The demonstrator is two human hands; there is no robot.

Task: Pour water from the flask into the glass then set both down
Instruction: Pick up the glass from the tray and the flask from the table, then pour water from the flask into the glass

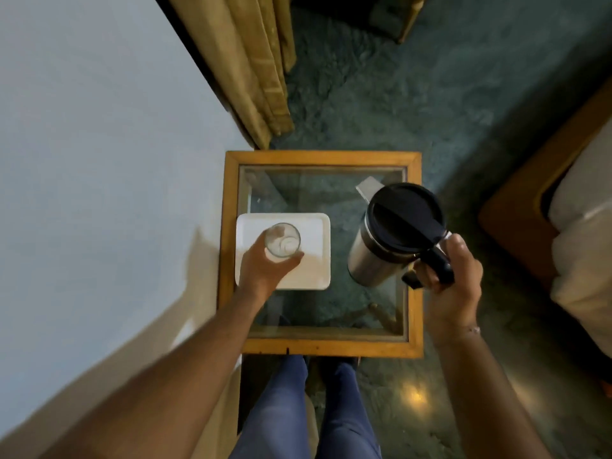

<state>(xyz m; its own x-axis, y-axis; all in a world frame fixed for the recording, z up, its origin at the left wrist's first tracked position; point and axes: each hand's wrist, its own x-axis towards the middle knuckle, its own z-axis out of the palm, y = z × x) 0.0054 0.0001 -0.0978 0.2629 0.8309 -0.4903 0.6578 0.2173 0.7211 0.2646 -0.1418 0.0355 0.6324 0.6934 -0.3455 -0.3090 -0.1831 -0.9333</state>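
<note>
A clear drinking glass [282,240] stands over the white square tray [314,226] on the left half of a small glass-topped table. My left hand [263,268] is wrapped around the glass from the near side. A steel flask [374,256] with a black lid and black handle is over the table's right half, roughly upright. My right hand [453,276] grips its handle. I cannot tell whether the flask touches the tabletop.
The table has a wooden frame [231,260] around a glass top. A pale wall runs along the left, with tan curtains [251,71] at the back. A bed or sofa [583,246] with white cushions stands at the right. My legs are below the table's near edge.
</note>
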